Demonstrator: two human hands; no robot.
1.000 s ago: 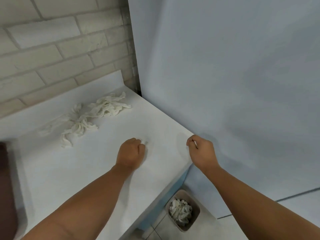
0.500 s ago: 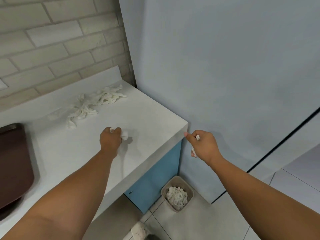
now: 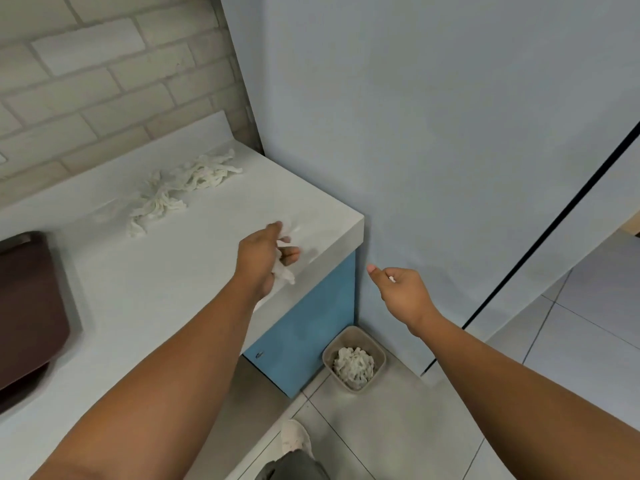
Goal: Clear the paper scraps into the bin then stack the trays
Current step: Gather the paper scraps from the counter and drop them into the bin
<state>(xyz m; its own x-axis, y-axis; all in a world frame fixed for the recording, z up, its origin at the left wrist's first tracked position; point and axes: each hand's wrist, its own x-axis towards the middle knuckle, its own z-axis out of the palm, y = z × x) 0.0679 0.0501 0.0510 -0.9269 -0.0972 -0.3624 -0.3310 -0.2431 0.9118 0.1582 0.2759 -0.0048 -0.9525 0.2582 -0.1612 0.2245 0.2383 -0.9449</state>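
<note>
My left hand (image 3: 266, 254) hovers at the front right edge of the white counter (image 3: 145, 292), fingers closed on a few white paper scraps (image 3: 284, 274) that hang below the palm. My right hand (image 3: 401, 292) is off the counter, in the air above the floor, curled around a small white scrap. A loose pile of white paper strips (image 3: 183, 185) lies at the back of the counter by the brick wall. A beige bin (image 3: 354, 358) stands on the floor below the counter's corner, with white scraps inside. A dark brown tray (image 3: 27, 306) sits at the counter's left edge.
A pale blue wall panel (image 3: 450, 133) rises right of the counter. A blue cabinet front (image 3: 304, 320) is under the counter beside the bin. Grey floor tiles spread to the right. My shoe (image 3: 294, 441) shows at the bottom.
My left hand has lifted scraps from the counter and moved right toward its edge. My right hand has dropped slightly lower off the counter's corner. The view has shifted, showing more floor.
</note>
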